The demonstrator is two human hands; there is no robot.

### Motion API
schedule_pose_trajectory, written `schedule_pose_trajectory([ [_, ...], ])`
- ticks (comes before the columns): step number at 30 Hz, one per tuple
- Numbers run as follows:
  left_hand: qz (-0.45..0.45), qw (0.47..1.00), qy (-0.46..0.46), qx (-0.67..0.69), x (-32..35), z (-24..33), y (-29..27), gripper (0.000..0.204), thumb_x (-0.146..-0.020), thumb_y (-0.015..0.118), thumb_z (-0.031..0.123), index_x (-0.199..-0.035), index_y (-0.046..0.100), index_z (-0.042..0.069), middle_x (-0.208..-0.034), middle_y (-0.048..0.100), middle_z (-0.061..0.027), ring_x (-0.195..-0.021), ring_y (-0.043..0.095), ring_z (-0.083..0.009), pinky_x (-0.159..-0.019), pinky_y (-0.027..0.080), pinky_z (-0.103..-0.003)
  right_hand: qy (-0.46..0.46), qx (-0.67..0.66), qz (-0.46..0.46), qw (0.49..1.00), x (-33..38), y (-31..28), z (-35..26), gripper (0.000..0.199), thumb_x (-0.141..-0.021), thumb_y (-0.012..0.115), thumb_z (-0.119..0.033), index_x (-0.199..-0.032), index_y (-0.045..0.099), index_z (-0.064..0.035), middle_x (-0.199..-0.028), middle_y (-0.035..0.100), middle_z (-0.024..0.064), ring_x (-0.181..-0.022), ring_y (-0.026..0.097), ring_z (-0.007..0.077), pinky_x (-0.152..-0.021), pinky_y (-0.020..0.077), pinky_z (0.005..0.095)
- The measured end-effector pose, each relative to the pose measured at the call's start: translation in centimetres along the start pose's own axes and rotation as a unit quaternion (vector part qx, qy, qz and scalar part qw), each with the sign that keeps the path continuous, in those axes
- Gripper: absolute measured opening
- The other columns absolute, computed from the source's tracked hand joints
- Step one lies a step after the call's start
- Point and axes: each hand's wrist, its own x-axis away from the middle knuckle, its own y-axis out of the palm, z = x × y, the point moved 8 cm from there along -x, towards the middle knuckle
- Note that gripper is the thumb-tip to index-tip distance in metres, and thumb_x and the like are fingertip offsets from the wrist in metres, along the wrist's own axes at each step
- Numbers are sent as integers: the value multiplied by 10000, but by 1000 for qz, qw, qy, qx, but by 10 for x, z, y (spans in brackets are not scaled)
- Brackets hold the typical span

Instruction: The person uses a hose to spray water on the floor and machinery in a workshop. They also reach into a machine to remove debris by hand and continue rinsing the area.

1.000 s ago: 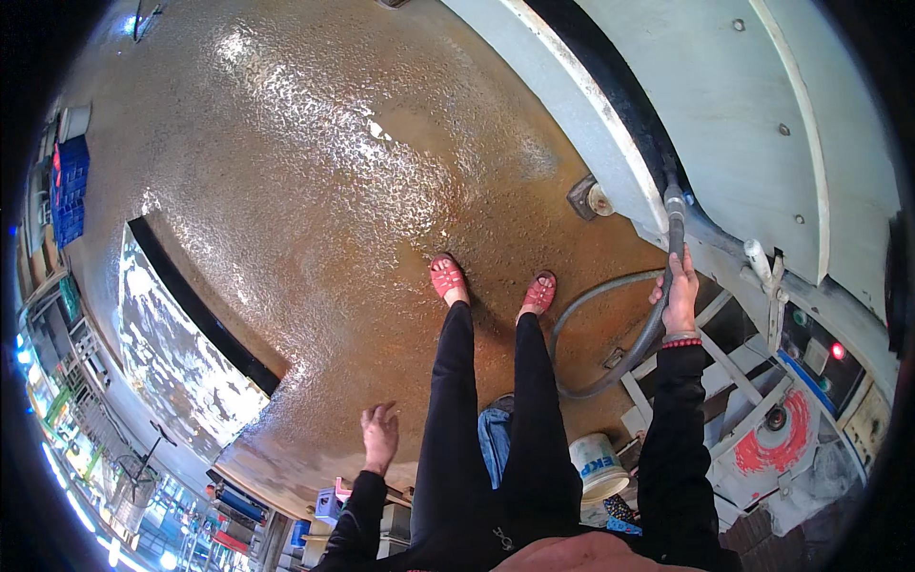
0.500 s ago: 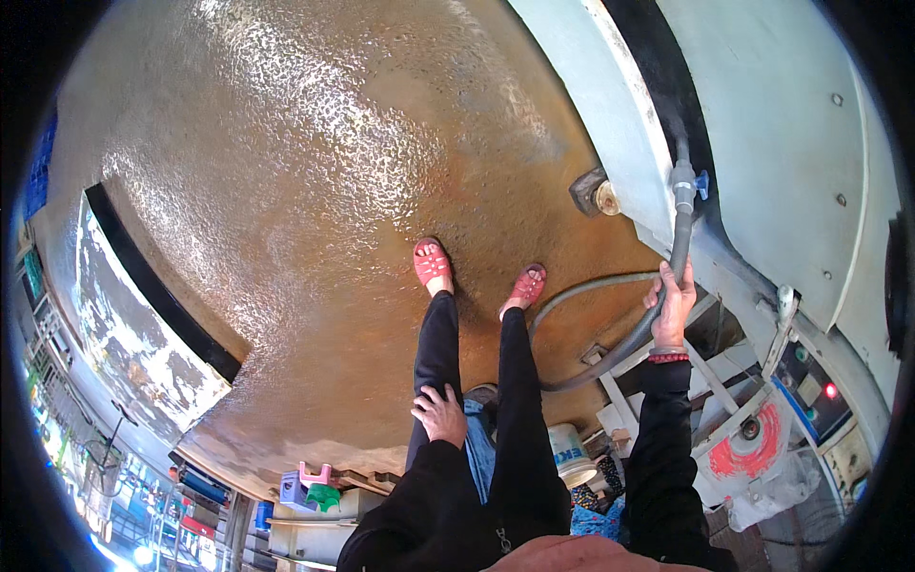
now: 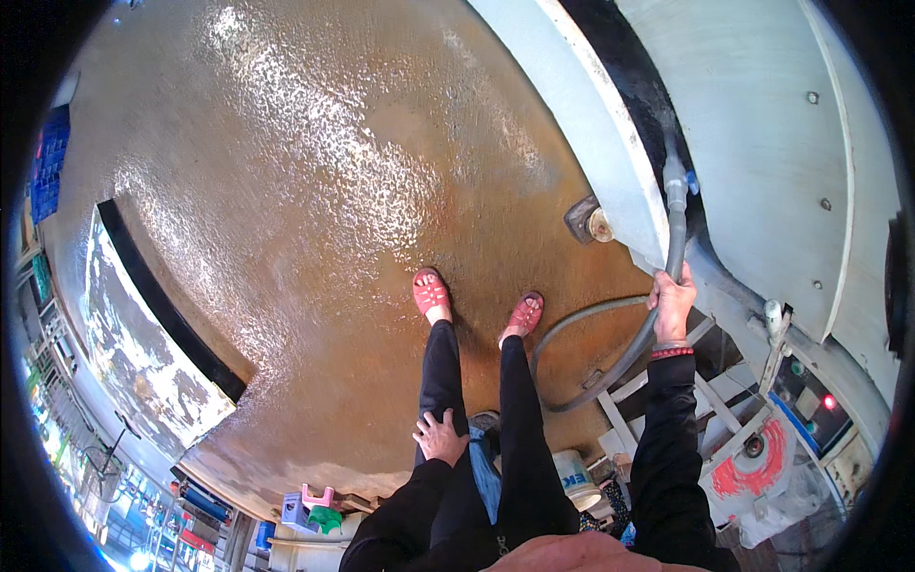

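My right hand (image 3: 673, 303) is closed round a grey hose (image 3: 676, 238) at the right. The hose ends in a grey valve nozzle (image 3: 675, 181) with a blue handle, and water seems to spray from it toward the dark gap in a pale machine (image 3: 762, 162). From my hand the hose loops down to the wet floor beside my feet. My left hand (image 3: 440, 439) rests on my left thigh, its fingers spread and holding nothing.
Wet brown floor (image 3: 315, 286) glistens under my red sandals (image 3: 430, 292). At left stands a peeling white block with a black edge (image 3: 172, 305). A white bucket (image 3: 576, 480), small plastic stools (image 3: 303, 510) and a red-and-white round part (image 3: 753, 446) lie behind me.
The view has shifted slightly, so the floor and my feet appear lower. My right hand still grips the hose, with the nozzle a little further left in the picture.
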Motion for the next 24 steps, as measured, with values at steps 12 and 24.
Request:
schedule_pose_trajectory([
  [12, 68, 998, -16, 0, -6, 17, -3, 496, -826, 562, 511, -1222, 551, 212, -1234, 441, -226, -1141, 443, -420, -934, 369, -587, 66, 26, -52, 996, -11, -32, -6, 246, -800, 601, -7, -1027, 520, -57, -534, 423, -32, -347, 373, 64, -313, 306, 237],
  [24, 66, 998, -12, -20, -11, 25, -16, 425, -808, 602, 392, -1189, 557, 210, -1189, 449, -226, -1120, 450, -424, -902, 392, -590, 84, -104, 65, 989, -13, -61, 50, 193, -849, 648, -67, -911, 467, -91, -615, 451, 5, -442, 422, 111, -409, 363, 268],
])
